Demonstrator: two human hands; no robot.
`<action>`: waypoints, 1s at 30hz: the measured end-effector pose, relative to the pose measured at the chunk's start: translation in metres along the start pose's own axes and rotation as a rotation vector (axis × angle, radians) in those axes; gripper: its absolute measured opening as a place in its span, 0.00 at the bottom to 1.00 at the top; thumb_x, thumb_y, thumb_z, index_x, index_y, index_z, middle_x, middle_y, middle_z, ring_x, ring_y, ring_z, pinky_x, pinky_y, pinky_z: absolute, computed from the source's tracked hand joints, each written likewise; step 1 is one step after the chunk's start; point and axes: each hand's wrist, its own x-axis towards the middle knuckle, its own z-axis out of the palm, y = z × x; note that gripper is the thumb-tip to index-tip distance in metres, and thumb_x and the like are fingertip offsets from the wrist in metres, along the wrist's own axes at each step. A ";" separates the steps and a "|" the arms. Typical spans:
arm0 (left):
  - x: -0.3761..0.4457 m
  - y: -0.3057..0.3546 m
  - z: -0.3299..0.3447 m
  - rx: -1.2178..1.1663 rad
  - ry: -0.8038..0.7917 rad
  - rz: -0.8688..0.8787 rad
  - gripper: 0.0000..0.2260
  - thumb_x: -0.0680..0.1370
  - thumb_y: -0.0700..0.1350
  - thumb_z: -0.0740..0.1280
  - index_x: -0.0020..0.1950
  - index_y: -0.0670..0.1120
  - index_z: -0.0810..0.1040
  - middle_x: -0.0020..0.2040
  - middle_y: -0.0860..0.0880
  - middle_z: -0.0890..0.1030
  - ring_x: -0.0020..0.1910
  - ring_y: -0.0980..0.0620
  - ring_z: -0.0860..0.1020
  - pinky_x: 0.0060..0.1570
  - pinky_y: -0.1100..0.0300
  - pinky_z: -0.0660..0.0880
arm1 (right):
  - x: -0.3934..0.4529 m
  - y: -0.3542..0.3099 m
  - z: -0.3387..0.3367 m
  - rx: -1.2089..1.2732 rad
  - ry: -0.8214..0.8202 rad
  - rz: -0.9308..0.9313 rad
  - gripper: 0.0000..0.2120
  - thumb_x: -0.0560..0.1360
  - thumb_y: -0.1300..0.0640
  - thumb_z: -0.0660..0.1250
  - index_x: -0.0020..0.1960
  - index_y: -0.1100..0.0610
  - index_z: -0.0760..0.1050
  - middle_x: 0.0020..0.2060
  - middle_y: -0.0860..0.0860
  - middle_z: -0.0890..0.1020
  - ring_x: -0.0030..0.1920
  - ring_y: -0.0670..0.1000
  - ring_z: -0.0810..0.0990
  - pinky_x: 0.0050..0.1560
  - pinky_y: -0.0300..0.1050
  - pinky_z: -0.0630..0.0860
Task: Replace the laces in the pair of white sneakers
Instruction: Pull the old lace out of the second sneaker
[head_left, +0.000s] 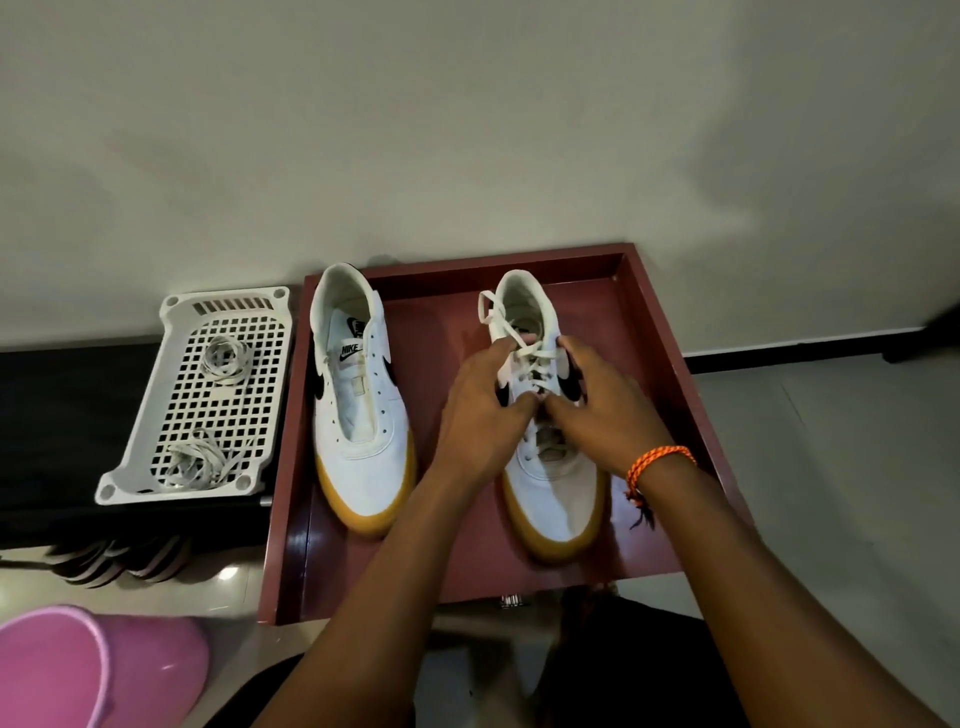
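Two white sneakers with gum soles stand on a dark red tray (660, 415), toes toward me. The left sneaker (358, 405) has no lace. A white lace (535, 358) is threaded through the upper eyelets of the right sneaker (556, 493), and its loose end loops up near the heel. My left hand (478, 415) and my right hand (597, 405) are both on the right sneaker's lacing. Their thumbs and fingers pinch the lace at the middle eyelets. An orange cord bracelet is on the right wrist.
A white perforated basket (156, 467) left of the tray holds two bundles of greyish laces (208, 462). It sits on a black surface. A pink rounded object (93, 670) lies at the lower left. The wall rises just behind the tray.
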 end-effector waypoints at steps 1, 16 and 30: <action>-0.002 0.000 -0.005 -0.009 0.032 -0.012 0.29 0.71 0.57 0.70 0.74 0.61 0.75 0.70 0.55 0.79 0.69 0.52 0.79 0.67 0.43 0.78 | 0.000 -0.002 0.006 0.005 0.010 -0.005 0.30 0.78 0.47 0.71 0.78 0.39 0.66 0.64 0.44 0.83 0.61 0.49 0.83 0.60 0.50 0.81; 0.000 0.040 -0.042 -0.701 0.297 -0.118 0.11 0.82 0.48 0.72 0.63 0.46 0.85 0.63 0.52 0.83 0.58 0.54 0.81 0.60 0.59 0.76 | 0.014 -0.032 -0.013 0.676 0.157 -0.087 0.07 0.73 0.61 0.73 0.36 0.59 0.82 0.58 0.53 0.82 0.57 0.44 0.80 0.58 0.43 0.73; 0.008 0.031 -0.044 -0.527 0.424 -0.327 0.05 0.85 0.39 0.64 0.59 0.47 0.72 0.49 0.48 0.74 0.43 0.51 0.76 0.57 0.41 0.83 | 0.013 -0.026 -0.070 1.415 0.152 -0.062 0.11 0.84 0.52 0.60 0.44 0.53 0.72 0.36 0.48 0.70 0.27 0.45 0.62 0.27 0.38 0.60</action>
